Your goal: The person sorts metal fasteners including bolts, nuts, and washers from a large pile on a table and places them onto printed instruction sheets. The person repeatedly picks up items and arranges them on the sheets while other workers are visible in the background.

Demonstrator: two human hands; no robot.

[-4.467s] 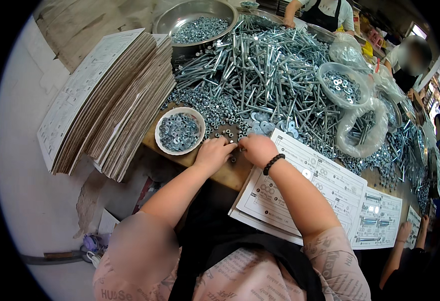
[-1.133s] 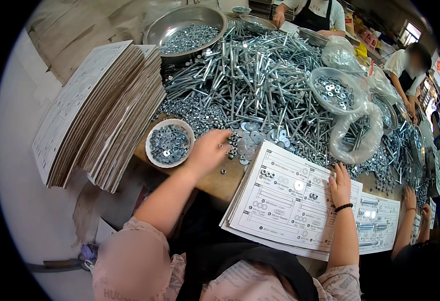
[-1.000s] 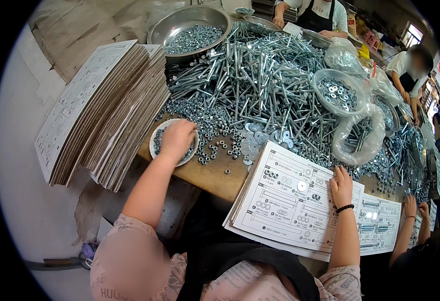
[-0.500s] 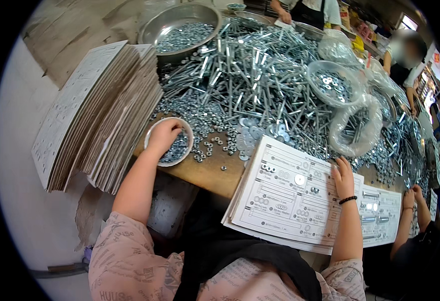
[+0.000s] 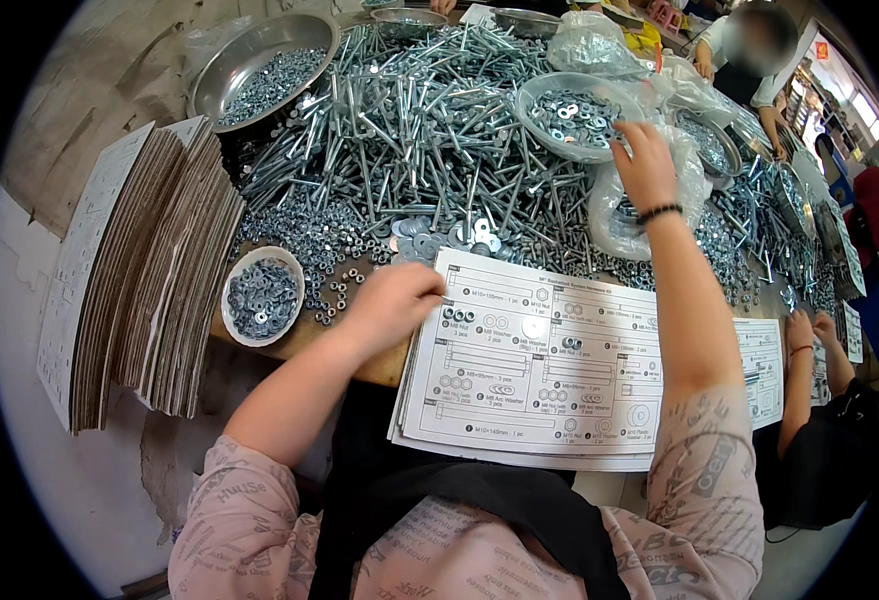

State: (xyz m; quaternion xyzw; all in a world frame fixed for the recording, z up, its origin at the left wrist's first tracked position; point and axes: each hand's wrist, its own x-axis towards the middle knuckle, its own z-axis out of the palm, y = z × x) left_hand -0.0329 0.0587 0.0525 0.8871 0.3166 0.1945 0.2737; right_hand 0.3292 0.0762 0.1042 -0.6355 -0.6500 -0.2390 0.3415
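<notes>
My left hand (image 5: 396,303) is at the upper left edge of a stack of printed cards (image 5: 489,415), thumb and fingers pinched together; whatever they hold is too small to make out. Several nuts (image 5: 458,314) and one large flat washer (image 5: 533,328) lie on the top card. Left of that hand stands a small white bowl (image 5: 255,339) full of small washers (image 5: 262,298). My right hand (image 5: 645,168) reaches over the cards to the right rim of a clear plastic bowl (image 5: 557,147) of larger washers (image 5: 581,120), its fingers apart and slightly curled.
A big heap of bolts (image 5: 409,130) covers the table, with loose nuts (image 5: 304,235) at its front. A steel basin (image 5: 204,95) stands at the back left, a tall stack of cards (image 5: 149,270) at the left. Co-workers' hands (image 5: 809,330) work at the right.
My left hand has left the small white bowl and moved right to the cards. My right hand has lifted off the card and reached forward to the clear bowl. The view has shifted.
</notes>
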